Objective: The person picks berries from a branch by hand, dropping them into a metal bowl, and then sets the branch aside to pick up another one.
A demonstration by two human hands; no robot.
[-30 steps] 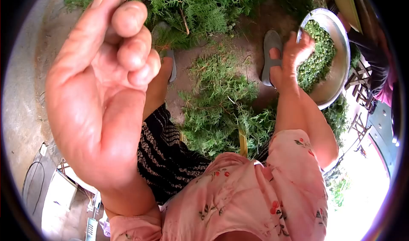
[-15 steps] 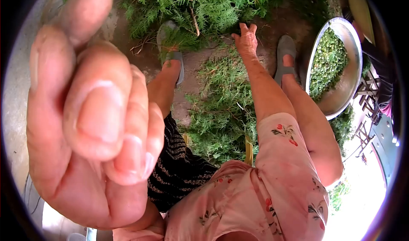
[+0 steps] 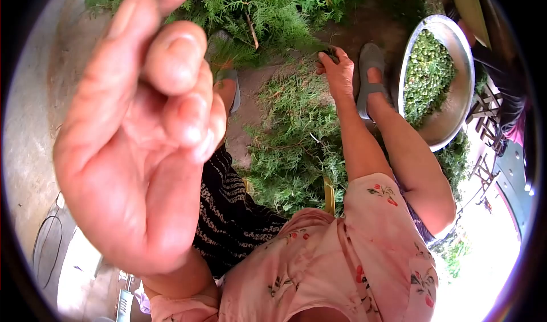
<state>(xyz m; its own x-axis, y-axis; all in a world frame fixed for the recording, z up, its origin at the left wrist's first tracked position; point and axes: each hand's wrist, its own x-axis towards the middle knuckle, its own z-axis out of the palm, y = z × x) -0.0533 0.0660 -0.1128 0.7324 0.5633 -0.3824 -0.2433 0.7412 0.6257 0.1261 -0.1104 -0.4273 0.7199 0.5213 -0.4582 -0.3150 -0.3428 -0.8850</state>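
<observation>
My left hand (image 3: 137, 151) is raised close to the camera and fills the left half of the view. Its fingers curl over the palm and nothing shows in them. My right hand (image 3: 339, 74) reaches down to the ground, and its fingers close on a green sprig (image 3: 326, 53) at the edge of the pile of feathery green branches (image 3: 296, 140). A metal bowl (image 3: 456, 114), holding small picked green bits (image 3: 430, 74), stands to the right of that hand.
My feet in grey sandals (image 3: 369, 77) rest on bare earth between the branch piles. More green branches (image 3: 256, 9) lie at the top. A person in a dark sleeve (image 3: 504, 80) sits behind the bowl. Concrete floor (image 3: 28, 151) lies at the left.
My right hand left the bowl, reached across to the branches and has now closed on a sprig. My left hand came very near the camera, then drew back a little.
</observation>
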